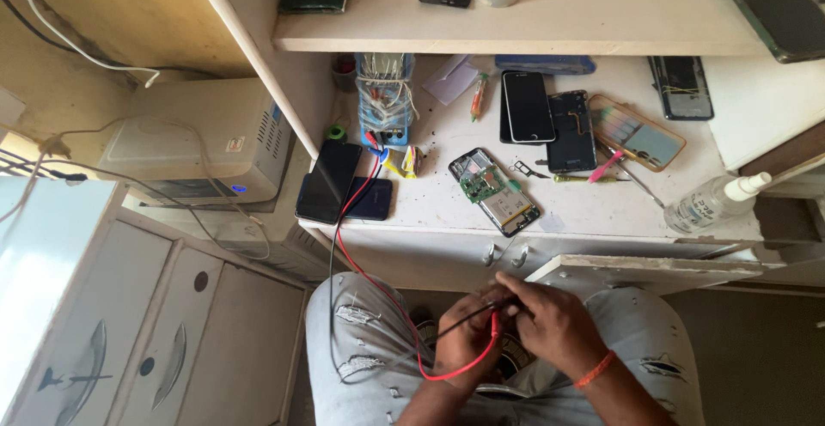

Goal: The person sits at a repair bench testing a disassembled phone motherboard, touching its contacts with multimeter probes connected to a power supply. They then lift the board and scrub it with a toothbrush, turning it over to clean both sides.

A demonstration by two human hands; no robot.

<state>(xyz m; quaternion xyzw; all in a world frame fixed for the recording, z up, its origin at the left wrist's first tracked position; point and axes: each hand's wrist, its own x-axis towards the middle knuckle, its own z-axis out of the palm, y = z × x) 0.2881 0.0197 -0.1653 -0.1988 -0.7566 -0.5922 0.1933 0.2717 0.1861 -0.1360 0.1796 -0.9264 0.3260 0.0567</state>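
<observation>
My left hand (464, 340) and my right hand (554, 323) meet low over my lap, below the desk's front edge. Together they grip a red probe (496, 325) and a black probe (468, 316), fingertips touching at the probe ends. A red lead (369, 276) and a black lead (332, 289) run from the probes up to a blue meter (384, 100) on the white desk (447, 207). An opened phone (494, 191) with a bare circuit board lies on the desk above my hands. What lies under my hands is hidden.
Several phones (526, 106) lie on the desk, with a clear spray bottle (713, 203) at right, a pink tool (606, 167) and a screwdriver (589, 179). A dark phone (329, 181) overhangs the desk's left edge. A shelf (550, 22) sits above. A white cabinet (146, 323) stands left.
</observation>
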